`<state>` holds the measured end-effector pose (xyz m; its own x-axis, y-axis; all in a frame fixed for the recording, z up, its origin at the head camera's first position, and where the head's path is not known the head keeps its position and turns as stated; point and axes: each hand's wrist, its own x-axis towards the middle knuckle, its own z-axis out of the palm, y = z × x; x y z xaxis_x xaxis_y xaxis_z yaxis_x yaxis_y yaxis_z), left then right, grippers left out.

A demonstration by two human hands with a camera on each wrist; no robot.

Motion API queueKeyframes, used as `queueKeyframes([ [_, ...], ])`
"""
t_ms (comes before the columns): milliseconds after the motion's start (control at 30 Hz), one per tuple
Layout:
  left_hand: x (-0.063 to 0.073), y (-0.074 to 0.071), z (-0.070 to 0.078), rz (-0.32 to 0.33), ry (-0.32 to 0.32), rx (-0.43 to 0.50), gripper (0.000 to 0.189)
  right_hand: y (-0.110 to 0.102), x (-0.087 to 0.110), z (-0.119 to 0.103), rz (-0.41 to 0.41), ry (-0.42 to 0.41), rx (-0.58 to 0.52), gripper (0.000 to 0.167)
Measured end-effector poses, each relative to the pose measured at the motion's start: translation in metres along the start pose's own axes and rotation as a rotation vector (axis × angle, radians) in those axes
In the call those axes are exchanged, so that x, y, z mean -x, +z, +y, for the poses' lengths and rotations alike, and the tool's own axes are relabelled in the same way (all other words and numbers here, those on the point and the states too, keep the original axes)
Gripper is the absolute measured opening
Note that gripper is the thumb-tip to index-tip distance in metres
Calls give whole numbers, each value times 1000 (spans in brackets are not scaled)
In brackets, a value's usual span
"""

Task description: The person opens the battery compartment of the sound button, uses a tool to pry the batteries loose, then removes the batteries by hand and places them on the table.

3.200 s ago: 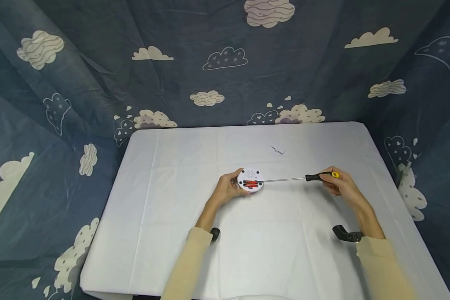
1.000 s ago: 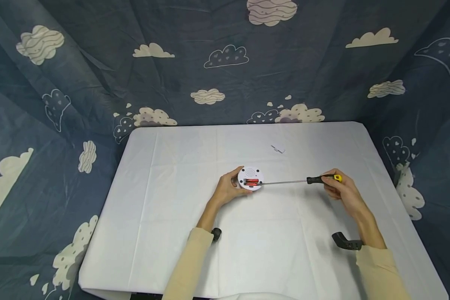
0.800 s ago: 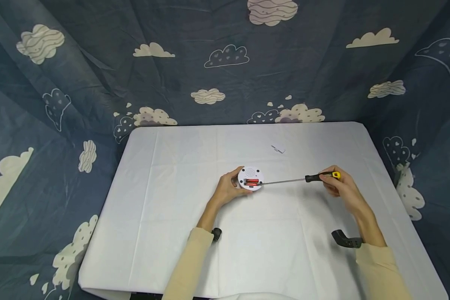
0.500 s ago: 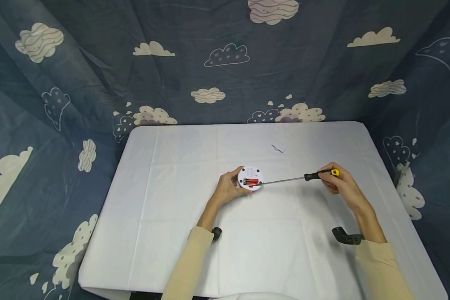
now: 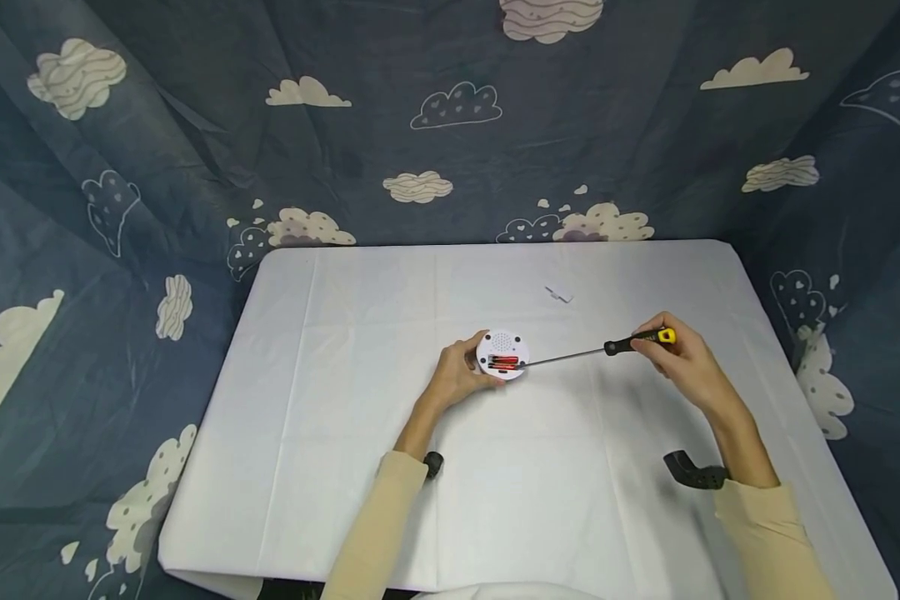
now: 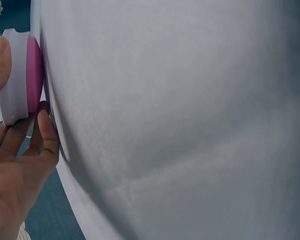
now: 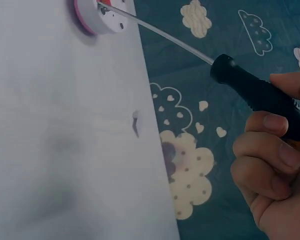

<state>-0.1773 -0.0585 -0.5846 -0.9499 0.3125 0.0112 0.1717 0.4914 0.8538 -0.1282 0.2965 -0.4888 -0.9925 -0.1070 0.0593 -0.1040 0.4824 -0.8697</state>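
My left hand (image 5: 452, 379) grips a round white device (image 5: 501, 342) by its edge, thumb on the near side. Its upturned face has speaker holes and an uncovered battery compartment with red batteries (image 5: 504, 362) in it. In the left wrist view the device's underside is a pink disc (image 6: 35, 75), close to the white cloth. My right hand (image 5: 682, 358) holds a screwdriver (image 7: 255, 87) by its black and yellow handle. Its long metal shaft (image 5: 566, 357) slants down leftward, with the tip at the right end of the battery compartment.
A white cloth covers the table (image 5: 360, 317). Beyond the device lies a small pale piece with dark edges (image 5: 558, 294). A dark blue curtain (image 5: 450, 158) with cloud prints hangs behind and at both sides. Black camera mounts (image 5: 696, 472) sit on both wrists.
My right hand has shifted up and slightly left, so the screwdriver slants more steeply while its tip stays at the compartment. The left hand and the device keep their place.
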Motion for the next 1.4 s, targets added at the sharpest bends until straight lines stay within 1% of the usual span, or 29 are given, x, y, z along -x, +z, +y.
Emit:
queueKeyframes([
  [100,0,0,1,1,-6,-18,97,0,0,1,-5,15,-37,15],
  [200,-1,-1,1,-3,-7,-32,96,0,0,11,-6,36,-128,11],
  [333,-1,0,1,-5,-3,-40,95,1,1,32,-3,69,-320,6],
  [400,-1,0,1,-6,-5,-41,95,3,2,43,0,98,-415,6],
  [467,-1,0,0,-6,-5,-41,94,6,4,54,8,134,-480,8],
  [533,-1,0,-1,-3,-7,-33,94,10,6,63,15,168,-510,9],
  [600,-1,0,-1,-3,-10,-23,94,13,10,71,21,201,-513,11],
  [767,-1,-1,0,-10,-7,-3,94,21,17,87,15,249,-559,16],
  [900,-2,-2,0,-13,-5,-2,93,25,19,93,1,254,-600,21],
  [1000,-2,-2,0,-13,-11,0,93,26,21,90,-4,245,-630,20],
  [1067,-2,-2,0,-12,-12,6,92,24,21,85,13,232,-617,16],
  [1133,-1,-2,1,-12,-12,16,91,19,21,74,34,201,-540,11],
  [1167,-2,-2,1,-14,-9,26,91,16,20,67,45,181,-482,9],
  [1233,-1,-2,1,-14,-13,31,91,11,17,50,66,126,-326,7],
  [1300,-1,-2,1,-14,-20,32,93,7,14,32,71,62,-170,11],
  [1400,-1,-2,1,-9,-30,17,94,5,10,7,69,-9,-9,17],
])
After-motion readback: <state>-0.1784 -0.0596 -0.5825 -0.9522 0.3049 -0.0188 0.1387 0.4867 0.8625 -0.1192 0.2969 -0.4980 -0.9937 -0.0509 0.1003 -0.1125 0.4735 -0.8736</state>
